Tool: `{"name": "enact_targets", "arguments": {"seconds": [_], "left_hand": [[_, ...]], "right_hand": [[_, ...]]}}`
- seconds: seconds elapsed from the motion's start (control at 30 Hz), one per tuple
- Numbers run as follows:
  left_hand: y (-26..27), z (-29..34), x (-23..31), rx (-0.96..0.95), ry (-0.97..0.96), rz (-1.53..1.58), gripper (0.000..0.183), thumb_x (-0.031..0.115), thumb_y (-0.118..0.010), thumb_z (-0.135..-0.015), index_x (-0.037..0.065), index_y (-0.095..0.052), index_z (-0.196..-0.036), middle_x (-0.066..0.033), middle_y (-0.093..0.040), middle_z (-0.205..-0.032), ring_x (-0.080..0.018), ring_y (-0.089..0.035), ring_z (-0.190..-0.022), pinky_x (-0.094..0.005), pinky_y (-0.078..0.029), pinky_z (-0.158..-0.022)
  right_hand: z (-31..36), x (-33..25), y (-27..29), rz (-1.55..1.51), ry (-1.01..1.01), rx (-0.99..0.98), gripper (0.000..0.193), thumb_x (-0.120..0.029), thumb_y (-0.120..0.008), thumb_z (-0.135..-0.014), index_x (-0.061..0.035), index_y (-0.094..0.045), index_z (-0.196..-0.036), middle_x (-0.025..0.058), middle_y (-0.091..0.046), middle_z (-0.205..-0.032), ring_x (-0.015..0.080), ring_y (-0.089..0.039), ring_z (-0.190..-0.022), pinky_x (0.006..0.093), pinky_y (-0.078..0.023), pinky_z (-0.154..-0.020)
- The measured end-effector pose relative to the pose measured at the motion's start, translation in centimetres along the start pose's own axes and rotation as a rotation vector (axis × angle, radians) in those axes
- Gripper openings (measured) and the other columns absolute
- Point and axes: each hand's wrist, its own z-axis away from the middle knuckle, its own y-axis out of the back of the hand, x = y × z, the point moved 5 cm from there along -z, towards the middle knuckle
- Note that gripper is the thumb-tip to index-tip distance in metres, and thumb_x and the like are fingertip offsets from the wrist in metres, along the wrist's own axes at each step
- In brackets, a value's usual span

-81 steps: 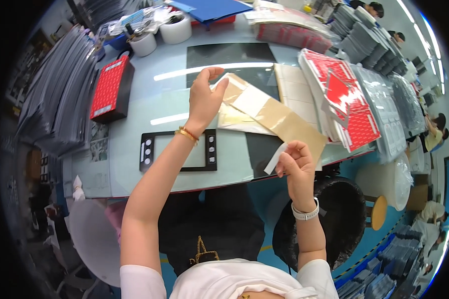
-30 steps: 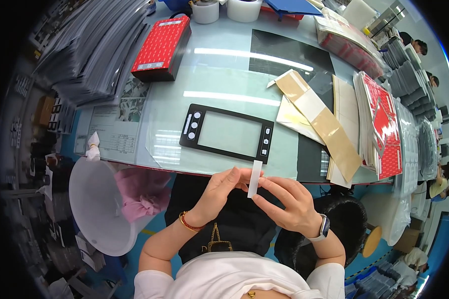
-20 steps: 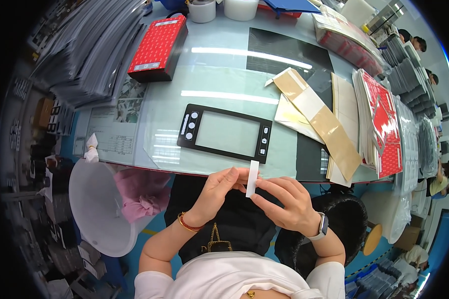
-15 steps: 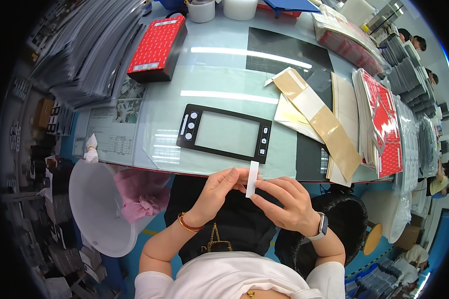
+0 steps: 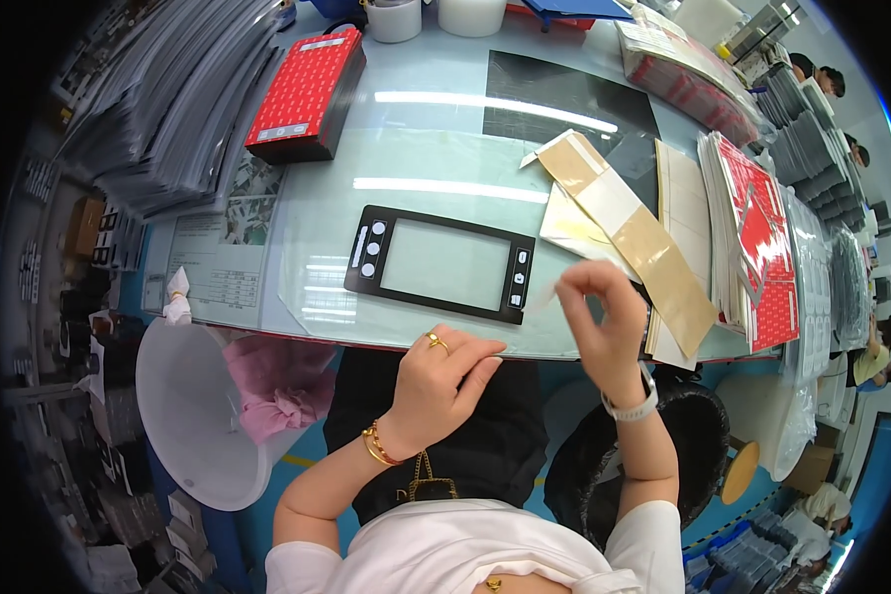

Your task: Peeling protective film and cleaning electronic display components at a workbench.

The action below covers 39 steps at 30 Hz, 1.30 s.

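Note:
On the table in front of me lies a flat rectangular panel (image 5: 441, 297) with a black border, pale middle window and small white marks at both ends. My right hand (image 5: 604, 322) is raised off the panel's right end, thumb and forefinger pinching a thin whitish strip (image 5: 543, 295) blurred by motion. Below the panel, at the table's front edge, my left hand (image 5: 441, 386) is closed with its fingertips together; whatever they may hold is hidden. Right of the panel, tan and white adhesive sheets (image 5: 653, 257) lie overlapped.
A red box (image 5: 307, 89) stands at the back left beside a tall stack of sheets (image 5: 168, 109). Red-printed packs (image 5: 752, 238) are piled at right. Below the table edge are a white tub (image 5: 193, 416) with pink cloth (image 5: 282, 386) and a black-lined bin (image 5: 683, 436).
My hands were together around a white strip at the panel's lower right. They have parted: the right moved up and right with a thin whitish strip, the left stayed near the edge.

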Motion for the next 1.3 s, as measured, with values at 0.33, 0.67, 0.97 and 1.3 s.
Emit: {"name": "enact_targets", "arguments": {"seconds": [0.33,0.67,0.97,1.3], "left_hand": [[-1.9,-1.0,-0.9,0.013,-0.085,-0.334,0.027,0.016,-0.077,-0.081,0.019,-0.076,-0.108,-0.0043,-0.061,-0.123,-0.0266,-0.052,-0.119,-0.0411,-0.035,-0.099],[-2.8,-1.2,-1.6,-0.006,-0.065,-0.437,0.027,0.022,-0.078,-0.08,0.024,-0.077,-0.107,-0.0055,-0.056,-0.141,-0.0291,-0.043,-0.136,-0.0445,-0.027,-0.105],[-2.8,-1.3,-1.7,-0.005,-0.064,-0.454,0.026,0.023,-0.077,-0.081,0.026,-0.078,-0.107,-0.0057,-0.057,-0.14,-0.0295,-0.043,-0.138,-0.0452,-0.025,-0.107],[-2.8,-1.3,-1.8,-0.016,-0.059,-0.459,0.027,0.025,-0.077,-0.082,0.027,-0.077,-0.109,-0.0055,-0.057,-0.141,-0.0297,-0.042,-0.139,-0.0465,-0.025,-0.107]], "right_hand": [[-1.9,7.7,-2.5,-0.473,-0.668,-0.21,0.013,-0.013,-0.068,-0.096,-0.0017,-0.064,-0.099,-0.0015,-0.065,-0.08,0.0038,-0.056,-0.065,0.0196,-0.044,-0.056],[-1.7,7.9,-3.0,-0.437,-0.695,-0.248,0.011,-0.013,-0.068,-0.097,-0.002,-0.064,-0.097,-0.0023,-0.062,-0.076,0.0032,-0.055,-0.06,0.0189,-0.042,-0.05],[-1.6,8.0,-3.0,-0.406,-0.699,-0.247,0.011,-0.012,-0.067,-0.098,-0.0021,-0.064,-0.097,-0.0025,-0.062,-0.076,0.0034,-0.055,-0.059,0.0191,-0.041,-0.048],[-1.6,8.0,-3.0,-0.401,-0.699,-0.235,0.011,-0.012,-0.067,-0.098,-0.0017,-0.064,-0.098,-0.0018,-0.062,-0.077,0.0039,-0.056,-0.059,0.0193,-0.042,-0.047]]}}
